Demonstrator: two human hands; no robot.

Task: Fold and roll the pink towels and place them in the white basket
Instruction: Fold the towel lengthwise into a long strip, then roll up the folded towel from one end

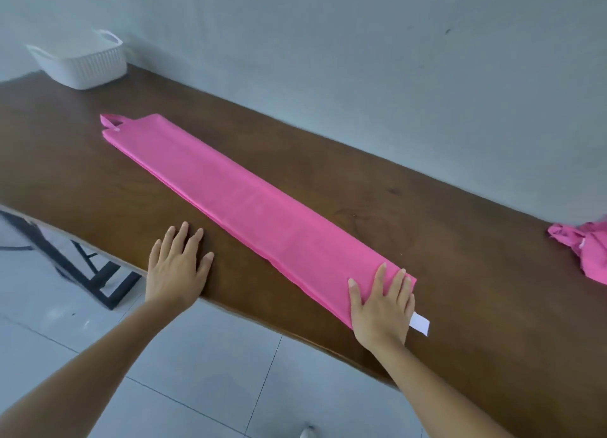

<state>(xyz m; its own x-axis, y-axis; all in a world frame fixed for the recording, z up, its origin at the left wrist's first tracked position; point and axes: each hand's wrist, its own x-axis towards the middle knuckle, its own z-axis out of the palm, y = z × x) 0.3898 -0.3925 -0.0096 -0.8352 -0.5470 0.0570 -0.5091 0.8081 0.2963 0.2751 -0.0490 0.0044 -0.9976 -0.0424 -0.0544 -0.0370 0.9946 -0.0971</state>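
Against the grey wall, the brown table (427, 240) carries the pink towel (256, 207), folded into a long narrow strip that runs from the front edge toward the white basket (82, 66) in the far left corner. Your right hand (382, 309) lies flat on the strip's near end, fingers straight and slightly apart, while your left hand (177, 267) rests flat on bare wood just beside the strip, holding nothing. To roll well, bring both hands to that near end, tuck the first turn tight and square, and keep the side edges aligned.
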